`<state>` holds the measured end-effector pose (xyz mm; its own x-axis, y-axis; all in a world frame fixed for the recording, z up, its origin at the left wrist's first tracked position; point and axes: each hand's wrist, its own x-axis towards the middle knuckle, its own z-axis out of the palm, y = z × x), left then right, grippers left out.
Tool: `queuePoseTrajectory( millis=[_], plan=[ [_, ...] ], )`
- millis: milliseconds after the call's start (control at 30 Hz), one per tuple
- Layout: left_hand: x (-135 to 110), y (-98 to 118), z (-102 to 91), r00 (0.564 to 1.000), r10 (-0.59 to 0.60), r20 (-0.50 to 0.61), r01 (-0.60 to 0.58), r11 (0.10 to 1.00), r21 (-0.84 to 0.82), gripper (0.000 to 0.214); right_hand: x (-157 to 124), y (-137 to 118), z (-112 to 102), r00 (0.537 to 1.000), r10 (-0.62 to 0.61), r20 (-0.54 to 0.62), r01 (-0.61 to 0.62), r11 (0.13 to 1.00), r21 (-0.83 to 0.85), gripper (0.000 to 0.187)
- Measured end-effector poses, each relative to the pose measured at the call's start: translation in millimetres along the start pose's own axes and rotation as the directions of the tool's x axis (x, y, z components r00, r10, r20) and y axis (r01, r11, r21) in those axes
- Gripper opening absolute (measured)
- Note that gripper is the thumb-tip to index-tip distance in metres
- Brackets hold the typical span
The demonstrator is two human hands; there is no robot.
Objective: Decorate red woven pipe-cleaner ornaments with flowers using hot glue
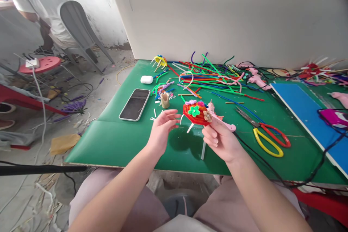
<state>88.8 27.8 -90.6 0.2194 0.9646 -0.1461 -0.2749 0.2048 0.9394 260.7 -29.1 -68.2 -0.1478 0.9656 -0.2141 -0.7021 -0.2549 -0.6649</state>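
Note:
My right hand is closed around a small red pipe-cleaner craft with a green flower, a pink flower and a tan one on it; white sticks poke out below it. I hold it above the green table. My left hand hovers just left of the craft with its fingers apart and slightly curled, holding nothing. A pink glue gun lies on the table right behind my right hand.
A phone lies face up at the left, with a white earbud case behind it. A heap of coloured pipe cleaners fills the back. Red-and-yellow scissors and a blue board are at the right. Another person sits far left.

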Motion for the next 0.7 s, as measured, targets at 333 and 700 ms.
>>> queuePoseTrajectory(
  millis=[333, 700],
  plan=[
    [-4, 19, -16.3, 0.507, 0.809, 0.298, -0.742, 0.233, 0.629, 0.032, -6, 2, 6, 0.975, 0.203, 0.089, -0.217, 0.959, 0.184, 0.023],
    [-5, 11, -16.1, 0.375, 0.859, 0.347, -0.772, 0.083, 0.630, 0.022, -6, 10, 6, 0.946, 0.291, 0.141, -0.313, 0.933, 0.176, 0.033]
  ],
)
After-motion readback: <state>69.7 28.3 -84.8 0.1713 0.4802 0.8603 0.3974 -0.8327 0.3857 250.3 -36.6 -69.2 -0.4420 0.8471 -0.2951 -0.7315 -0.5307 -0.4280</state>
